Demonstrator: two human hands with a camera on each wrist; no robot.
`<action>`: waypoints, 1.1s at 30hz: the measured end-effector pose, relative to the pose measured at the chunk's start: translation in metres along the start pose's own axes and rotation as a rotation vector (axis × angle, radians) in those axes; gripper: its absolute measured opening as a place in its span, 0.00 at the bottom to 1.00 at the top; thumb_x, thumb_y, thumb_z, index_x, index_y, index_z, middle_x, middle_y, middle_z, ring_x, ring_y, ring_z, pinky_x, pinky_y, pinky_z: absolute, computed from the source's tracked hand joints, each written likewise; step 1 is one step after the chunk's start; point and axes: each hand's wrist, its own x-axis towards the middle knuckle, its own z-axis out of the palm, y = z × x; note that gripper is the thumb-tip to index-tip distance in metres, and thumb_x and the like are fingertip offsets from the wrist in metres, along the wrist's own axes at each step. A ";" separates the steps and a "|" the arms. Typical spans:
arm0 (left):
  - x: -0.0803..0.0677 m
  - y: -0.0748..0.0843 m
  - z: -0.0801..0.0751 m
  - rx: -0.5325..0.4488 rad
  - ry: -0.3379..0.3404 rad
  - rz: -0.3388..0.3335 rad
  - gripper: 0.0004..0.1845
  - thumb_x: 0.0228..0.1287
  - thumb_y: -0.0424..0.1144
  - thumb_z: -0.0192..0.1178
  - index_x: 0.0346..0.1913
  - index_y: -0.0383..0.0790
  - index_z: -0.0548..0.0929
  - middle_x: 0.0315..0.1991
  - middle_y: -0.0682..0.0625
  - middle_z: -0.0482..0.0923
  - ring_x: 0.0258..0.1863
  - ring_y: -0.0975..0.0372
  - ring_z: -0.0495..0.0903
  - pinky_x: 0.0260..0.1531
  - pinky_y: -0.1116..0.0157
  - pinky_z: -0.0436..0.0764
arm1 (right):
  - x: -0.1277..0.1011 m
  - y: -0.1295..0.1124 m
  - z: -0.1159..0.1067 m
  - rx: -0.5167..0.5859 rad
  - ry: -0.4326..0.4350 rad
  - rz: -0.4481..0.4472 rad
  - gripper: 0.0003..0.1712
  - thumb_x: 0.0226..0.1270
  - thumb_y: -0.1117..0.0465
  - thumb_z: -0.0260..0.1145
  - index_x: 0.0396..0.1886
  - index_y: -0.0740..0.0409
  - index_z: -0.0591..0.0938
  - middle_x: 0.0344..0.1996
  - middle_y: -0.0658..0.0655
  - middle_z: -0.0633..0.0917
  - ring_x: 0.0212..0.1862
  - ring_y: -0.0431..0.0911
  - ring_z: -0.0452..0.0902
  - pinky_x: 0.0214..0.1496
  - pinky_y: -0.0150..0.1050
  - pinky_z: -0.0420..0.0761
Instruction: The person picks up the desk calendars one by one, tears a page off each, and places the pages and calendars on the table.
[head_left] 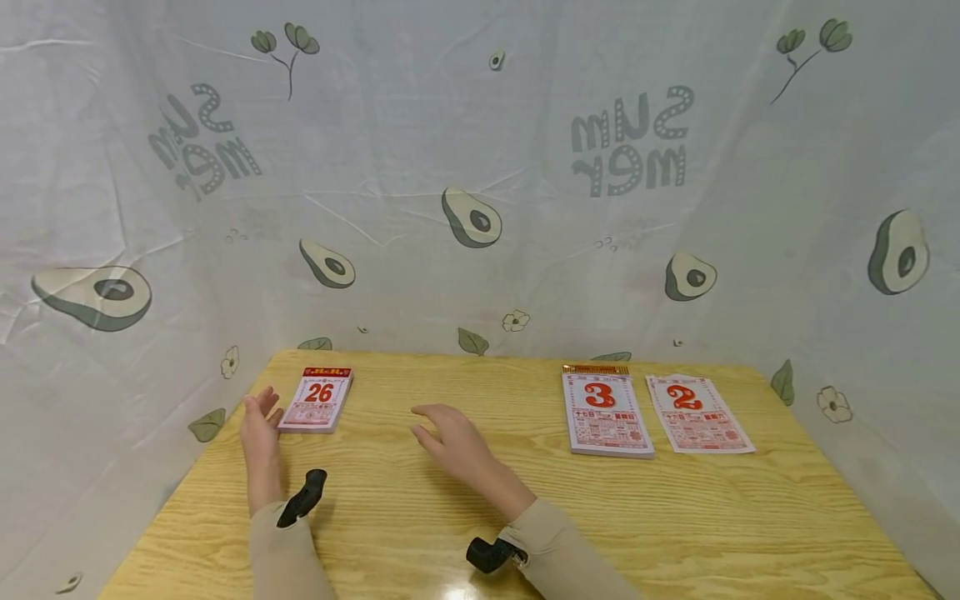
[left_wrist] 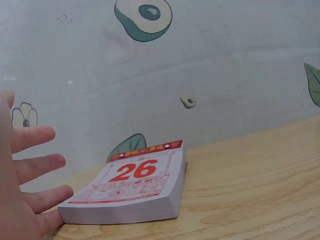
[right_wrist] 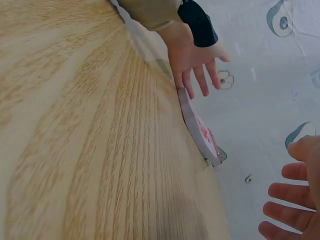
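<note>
A thick tear-off calendar showing 26 lies flat at the left of the table, its red header toward the back wall. Beside its left edge is my left hand, fingers spread and fairly straight; in the left wrist view the lowest finger is at the near corner of the calendar block. My right hand hovers over the middle of the table, to the right of that calendar, holding nothing. Its fingers are apart and extended in the right wrist view.
On the right of the wooden table lies a larger calendar pad showing 3. Next to it is a loose calendar sheet showing 2. A pale curtain with avocado prints surrounds the table's back and sides.
</note>
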 end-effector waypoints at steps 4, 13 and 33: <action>0.000 0.001 -0.001 -0.033 -0.006 -0.044 0.40 0.74 0.65 0.22 0.74 0.43 0.61 0.76 0.41 0.55 0.74 0.44 0.58 0.74 0.50 0.54 | 0.012 0.000 0.011 0.129 -0.047 0.038 0.23 0.77 0.52 0.54 0.65 0.57 0.75 0.61 0.57 0.79 0.65 0.51 0.73 0.64 0.47 0.75; -0.001 0.006 -0.005 -0.095 -0.042 -0.127 0.41 0.71 0.67 0.22 0.76 0.46 0.58 0.77 0.43 0.52 0.74 0.46 0.58 0.74 0.54 0.57 | 0.033 -0.001 0.046 0.457 -0.110 0.191 0.28 0.77 0.48 0.53 0.68 0.59 0.71 0.65 0.61 0.76 0.66 0.54 0.73 0.65 0.47 0.75; -0.006 0.004 -0.012 -0.078 -0.143 -0.200 0.47 0.63 0.73 0.22 0.78 0.47 0.52 0.78 0.43 0.49 0.74 0.48 0.57 0.75 0.53 0.54 | 0.072 -0.011 0.086 1.215 -0.215 0.474 0.41 0.79 0.44 0.45 0.77 0.67 0.48 0.75 0.71 0.54 0.77 0.61 0.48 0.76 0.52 0.57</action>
